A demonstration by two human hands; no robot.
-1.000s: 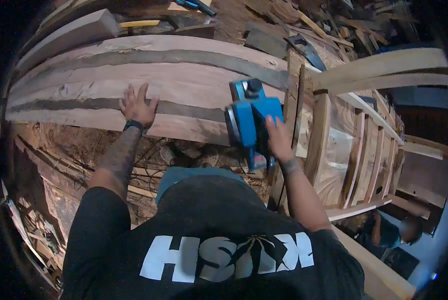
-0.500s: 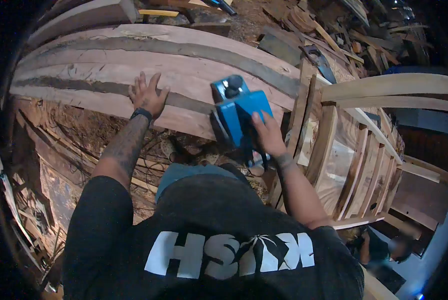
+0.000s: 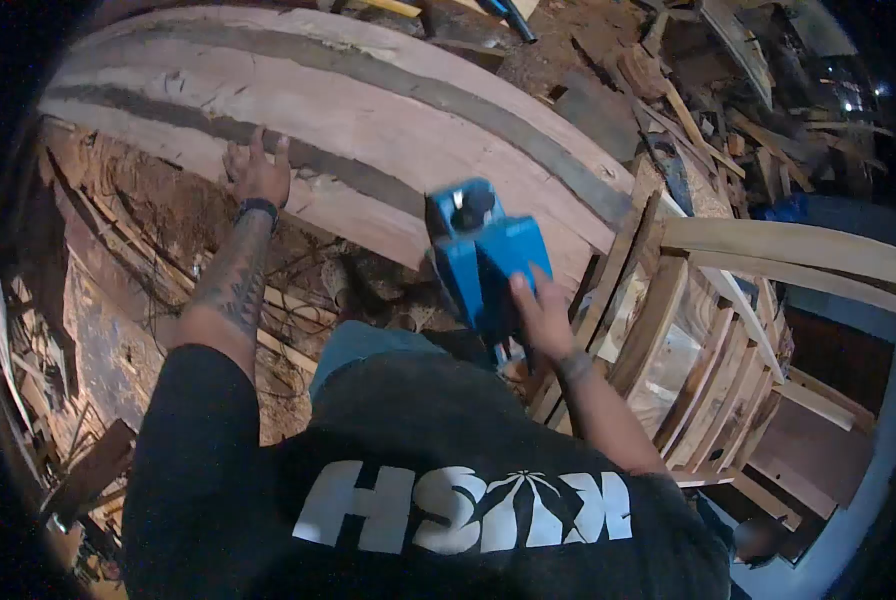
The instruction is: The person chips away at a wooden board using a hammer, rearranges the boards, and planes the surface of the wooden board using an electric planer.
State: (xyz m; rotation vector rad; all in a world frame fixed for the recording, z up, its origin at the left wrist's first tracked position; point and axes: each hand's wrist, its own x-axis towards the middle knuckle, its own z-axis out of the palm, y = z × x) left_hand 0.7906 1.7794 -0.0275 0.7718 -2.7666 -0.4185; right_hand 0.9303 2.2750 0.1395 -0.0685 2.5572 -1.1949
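Observation:
A blue electric planer (image 3: 508,250) is gripped by my right hand (image 3: 543,315), its front end over the near right part of a wide wooden plank (image 3: 368,120). The plank has pale pinkish wood with two dark lengthwise strips. Whether the planer's sole touches the wood is hidden. My left hand (image 3: 258,170), with a dark band at the wrist, rests flat near the plank's front edge, fingers apart on the wood and one dark strip.
A slatted wooden frame (image 3: 708,370) stands to the right, with a curved pale board (image 3: 788,250) across it. A handsaw (image 3: 673,175) lies beyond the plank's right end. Wood offcuts (image 3: 668,90) are heaped behind. Another person (image 3: 753,540) shows partly at lower right.
My left hand has slid slightly left and nearer the plank's front edge. The planer has shifted slightly towards me, still in my right hand. The whole view has turned a little.

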